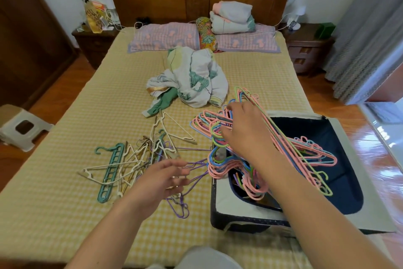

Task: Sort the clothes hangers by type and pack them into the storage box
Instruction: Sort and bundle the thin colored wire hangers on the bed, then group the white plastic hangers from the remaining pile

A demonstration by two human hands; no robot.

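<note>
Teal plastic ladder hanger [111, 168] lies on the yellow checked bed cover [87, 116] among white wire hangers [139, 159]. Just right of them, the left hand [159, 178] pinches thin purple wire hangers [196, 163]. The right hand [246, 131], fingers spread, rests on a pile of pink, blue and green hangers [283, 151] over the dark blue fabric storage box [340, 172].
</note>
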